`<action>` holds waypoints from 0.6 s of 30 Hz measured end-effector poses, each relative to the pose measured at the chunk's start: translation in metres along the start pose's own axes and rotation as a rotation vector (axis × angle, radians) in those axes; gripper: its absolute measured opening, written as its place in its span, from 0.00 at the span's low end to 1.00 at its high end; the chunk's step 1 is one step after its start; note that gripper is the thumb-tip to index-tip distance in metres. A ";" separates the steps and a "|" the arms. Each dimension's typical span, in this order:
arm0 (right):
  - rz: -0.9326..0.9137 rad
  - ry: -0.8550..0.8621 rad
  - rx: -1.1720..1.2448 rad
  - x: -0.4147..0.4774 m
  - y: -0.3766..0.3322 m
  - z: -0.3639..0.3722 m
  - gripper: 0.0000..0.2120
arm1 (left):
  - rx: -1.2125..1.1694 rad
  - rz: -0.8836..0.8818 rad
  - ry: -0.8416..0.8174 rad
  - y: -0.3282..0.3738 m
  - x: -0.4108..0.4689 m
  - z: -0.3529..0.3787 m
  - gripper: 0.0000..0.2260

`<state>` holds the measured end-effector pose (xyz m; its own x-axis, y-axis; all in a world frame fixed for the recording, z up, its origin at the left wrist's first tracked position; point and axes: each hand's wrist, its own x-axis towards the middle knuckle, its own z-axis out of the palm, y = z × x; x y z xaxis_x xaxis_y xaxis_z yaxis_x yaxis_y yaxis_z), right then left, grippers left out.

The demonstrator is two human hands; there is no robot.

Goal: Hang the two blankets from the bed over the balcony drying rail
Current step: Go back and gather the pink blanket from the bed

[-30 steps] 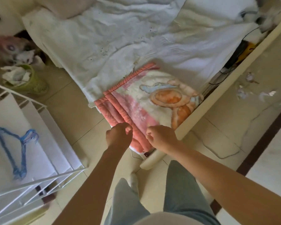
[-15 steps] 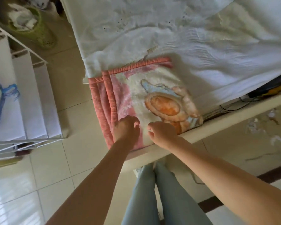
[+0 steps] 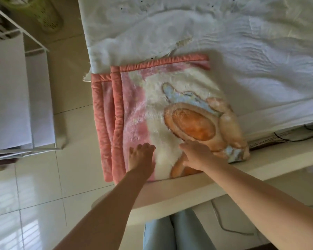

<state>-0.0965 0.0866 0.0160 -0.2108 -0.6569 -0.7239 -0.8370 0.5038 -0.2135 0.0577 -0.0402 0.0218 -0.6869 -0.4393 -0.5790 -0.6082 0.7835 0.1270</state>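
Pressing both hands, left (image 3: 140, 156) and right (image 3: 197, 154), open and flat on folded blanket (image 3: 170, 105); plush, bulky, probably floppy; gripping under near fold.

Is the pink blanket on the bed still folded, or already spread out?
Folded. The pink blanket shows stacked trim edges along its left side; left hand and right hand rest flat on top.

— Where are the arms?
— Both bare forearms reach forward from the bottom of the view, converging toward the middle.
— And the left hand (image 3: 141, 156)?
— Palm down, fingers together and extended, lying flat.
— The right hand (image 3: 197, 154)?
— Just beside it, also palm down, fingers stretched forward and slightly spread. Neither hand is closed around anything. The legs show below, between the arms.
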 end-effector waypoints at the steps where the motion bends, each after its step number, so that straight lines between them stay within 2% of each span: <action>1: -0.020 -0.029 -0.056 0.012 0.007 0.013 0.29 | 0.013 0.011 -0.017 0.000 0.011 0.016 0.23; 6: -0.013 -0.129 -0.258 0.041 0.020 0.048 0.51 | 0.064 0.012 -0.108 0.006 0.036 0.061 0.41; 9: 0.009 -0.174 -0.318 0.055 0.020 0.060 0.58 | 0.133 -0.013 -0.151 0.007 0.046 0.079 0.50; 11: 0.029 -0.181 -0.354 0.061 0.017 0.066 0.59 | 0.170 -0.024 -0.182 0.009 0.051 0.086 0.54; 13: 0.055 -0.121 -0.372 0.066 0.014 0.072 0.54 | 0.171 -0.043 -0.210 0.011 0.057 0.090 0.56; 18: -0.013 0.084 -0.329 0.075 0.019 0.070 0.27 | 0.173 -0.064 -0.199 0.014 0.061 0.099 0.57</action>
<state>-0.0921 0.0866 -0.0881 -0.2281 -0.7129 -0.6631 -0.9551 0.2960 0.0102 0.0469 -0.0129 -0.0912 -0.5470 -0.4086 -0.7307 -0.5591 0.8279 -0.0444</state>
